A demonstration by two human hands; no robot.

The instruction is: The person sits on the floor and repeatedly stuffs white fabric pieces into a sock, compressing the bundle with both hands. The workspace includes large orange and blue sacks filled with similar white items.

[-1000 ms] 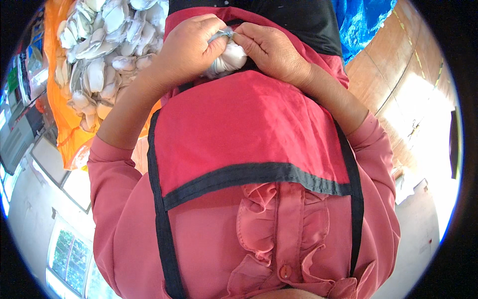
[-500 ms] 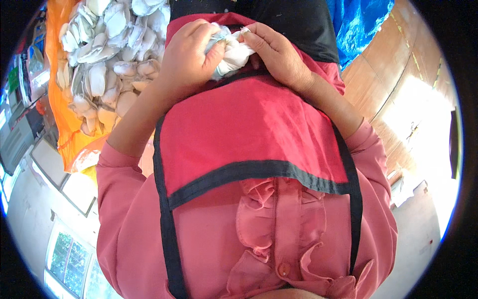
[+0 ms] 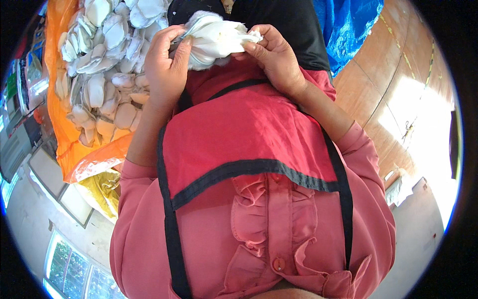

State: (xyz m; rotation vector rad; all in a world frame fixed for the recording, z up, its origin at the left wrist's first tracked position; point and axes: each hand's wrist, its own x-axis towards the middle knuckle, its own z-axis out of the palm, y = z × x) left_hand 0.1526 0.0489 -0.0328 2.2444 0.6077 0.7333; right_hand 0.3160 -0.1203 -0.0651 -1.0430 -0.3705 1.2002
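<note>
Above my lap, a soft white cloth piece (image 3: 219,39) with a fluffy grey-blue edge is stretched between my hands. My left hand (image 3: 168,62) grips its fluffy end, the thumb on top and the fingers mostly hidden behind. At the narrow, gathered end, my right hand (image 3: 275,59) pinches the cloth between thumb and fingers. The piece looks bunched and creased toward the right. What lies inside it, if anything, is hidden.
To my left, a heap of similar white, rounded soft pieces (image 3: 97,92) lies on an orange sheet (image 3: 62,124). Below that is a yellow sheet (image 3: 104,189). A blue plastic sheet (image 3: 351,35) lies at the far right, beside brown floor tiles (image 3: 371,79).
My hands have moved apart, the left one shifting left. The cloth piece, bunched before, is now drawn out longer, showing more of its white surface and fluffy edge.
</note>
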